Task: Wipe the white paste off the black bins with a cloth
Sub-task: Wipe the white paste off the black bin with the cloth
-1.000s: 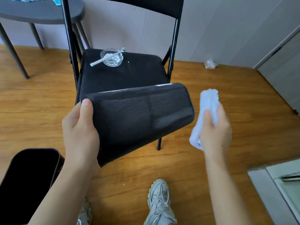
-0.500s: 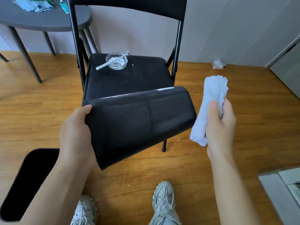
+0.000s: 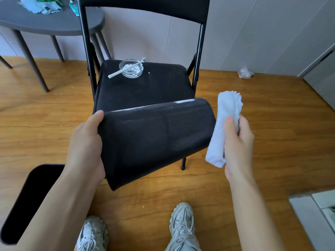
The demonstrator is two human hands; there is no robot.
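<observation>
My left hand (image 3: 85, 144) grips a black bin (image 3: 154, 138) by its left edge and holds it on its side above the floor, in front of the chair. A thin streak of white paste (image 3: 183, 101) shows along the bin's upper far edge. My right hand (image 3: 237, 142) holds a rolled white cloth (image 3: 223, 127) just to the right of the bin's rounded end, close beside it. A second black bin (image 3: 27, 205) stands on the floor at the lower left, partly behind my left forearm.
A black folding chair (image 3: 145, 86) stands right behind the held bin; a glass dish (image 3: 131, 69) with white paste and a white toothbrush (image 3: 125, 68) lies on its seat. A grey table (image 3: 50, 24) is at the back left. My shoes (image 3: 183, 229) are below.
My right hand with the cloth has come closer to the bin's right end. The view has shifted a little; the bin stays in my left hand.
</observation>
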